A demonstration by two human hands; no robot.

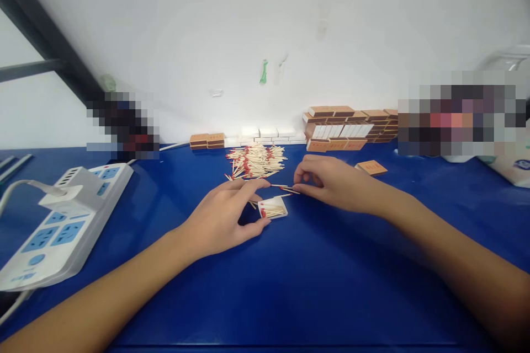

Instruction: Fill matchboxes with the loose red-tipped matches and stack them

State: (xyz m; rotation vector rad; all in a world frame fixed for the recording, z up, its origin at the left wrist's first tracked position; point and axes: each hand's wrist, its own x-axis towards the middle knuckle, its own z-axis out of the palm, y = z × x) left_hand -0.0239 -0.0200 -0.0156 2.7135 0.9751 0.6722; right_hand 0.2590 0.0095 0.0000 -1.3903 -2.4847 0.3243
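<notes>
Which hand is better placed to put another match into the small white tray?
Probably the right hand: it is at the loose matches beside the tray, while the left hand curves around the tray's left side.

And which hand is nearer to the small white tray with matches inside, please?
Left. The left hand curves around the left end of the white tray. The right hand is apart from it, farther off, beyond and to the right.

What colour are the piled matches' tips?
The matches are red-tipped; the head view shows this best.
</notes>
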